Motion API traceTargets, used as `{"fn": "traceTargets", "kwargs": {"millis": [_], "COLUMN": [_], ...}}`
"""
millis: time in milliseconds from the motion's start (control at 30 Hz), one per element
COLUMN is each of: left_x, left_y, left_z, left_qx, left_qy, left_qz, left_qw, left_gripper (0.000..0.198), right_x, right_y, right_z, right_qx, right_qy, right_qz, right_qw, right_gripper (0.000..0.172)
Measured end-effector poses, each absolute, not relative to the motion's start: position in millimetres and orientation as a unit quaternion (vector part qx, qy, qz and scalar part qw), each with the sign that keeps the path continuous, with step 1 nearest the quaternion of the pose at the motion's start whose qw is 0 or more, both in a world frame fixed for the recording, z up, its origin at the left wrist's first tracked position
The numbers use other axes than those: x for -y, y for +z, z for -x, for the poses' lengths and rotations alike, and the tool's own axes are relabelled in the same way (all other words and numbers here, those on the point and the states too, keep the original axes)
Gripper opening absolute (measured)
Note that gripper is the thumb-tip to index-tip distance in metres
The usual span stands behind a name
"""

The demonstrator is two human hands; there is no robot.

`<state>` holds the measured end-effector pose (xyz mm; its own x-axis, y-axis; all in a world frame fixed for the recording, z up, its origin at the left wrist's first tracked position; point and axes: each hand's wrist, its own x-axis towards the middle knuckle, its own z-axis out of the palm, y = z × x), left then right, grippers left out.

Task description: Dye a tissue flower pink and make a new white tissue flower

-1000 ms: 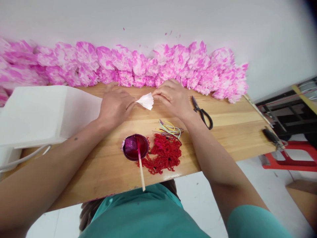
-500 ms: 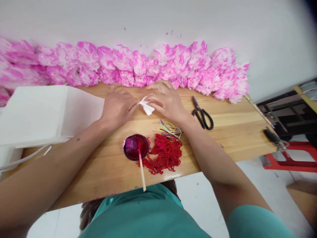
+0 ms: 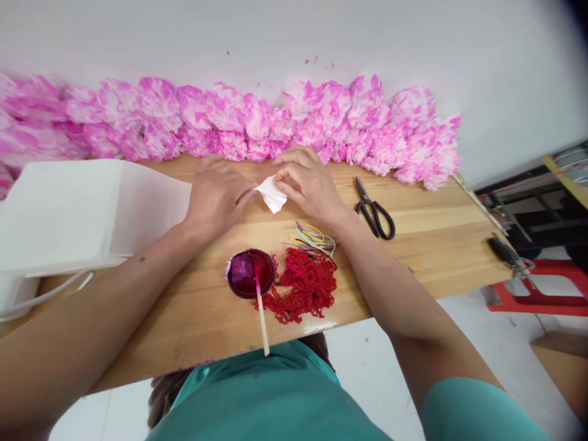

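Observation:
A small white piece of paper [image 3: 272, 195], fanned out wide at its lower right, is between my two hands above the table. My left hand [image 3: 218, 191] pinches its narrow, gathered end between thumb and finger. With thumb and fingertips, my right hand [image 3: 307, 182] grips the upper edge of its spread side. Nearer to me stands a dark bowl [image 3: 229, 283] of red-purple liquid, with a wooden stick [image 3: 263, 321] leaning in it. Beside the bowl lies a pile of red yarn [image 3: 312, 285], and thin coloured strings [image 3: 316, 237] rest just beyond that.
Black-handled scissors [image 3: 375, 211] lie right of my right hand. A large stack of white paper [image 3: 68, 214] is at the left, by a white cable [image 3: 46, 299]. Pink-and-white paper flowers [image 3: 225, 110] line the wall. A red stool [image 3: 542, 285] stands at the right.
The white paper is spread into a wider fan than before. My right fingers have shifted slightly along its edge, while my left hand keeps its pinch.

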<state>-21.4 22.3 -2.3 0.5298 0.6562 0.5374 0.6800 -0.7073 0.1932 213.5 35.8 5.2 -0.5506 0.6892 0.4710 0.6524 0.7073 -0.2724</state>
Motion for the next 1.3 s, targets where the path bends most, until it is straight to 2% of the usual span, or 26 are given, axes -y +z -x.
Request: {"fn": "traceTargets", "kwargs": {"millis": [133,333,600,867,1300], "left_x": [-23,-26,-27,-23,-22], "left_y": [-1,-3,-7,-6,-6], "left_z": [24,28,28,22,20], "left_qx": [0.390,0.399,0.392,0.390,0.384], "left_qy": [-0.300,-0.297,-0.300,-0.305,-0.308], "left_qz": [0.870,0.867,0.868,0.868,0.869], "left_qw": [0.007,0.045,0.051,0.031,0.042], "left_gripper": [0.033,0.029,0.031,0.033,0.032], "right_x": [-41,-42,-36,-32,-32], "right_y": [4,9,10,8,3], "right_z": [-225,-235,-223,-214,-201], "right_qx": [0.867,0.844,0.880,0.891,0.890], "right_qy": [0.031,0.015,0.032,0.039,0.013], "right_qz": [0.399,0.412,0.370,0.358,0.358], "right_qw": [0.298,0.343,0.298,0.275,0.283], "right_gripper": [0.028,0.031,0.024,0.025,0.022]}}
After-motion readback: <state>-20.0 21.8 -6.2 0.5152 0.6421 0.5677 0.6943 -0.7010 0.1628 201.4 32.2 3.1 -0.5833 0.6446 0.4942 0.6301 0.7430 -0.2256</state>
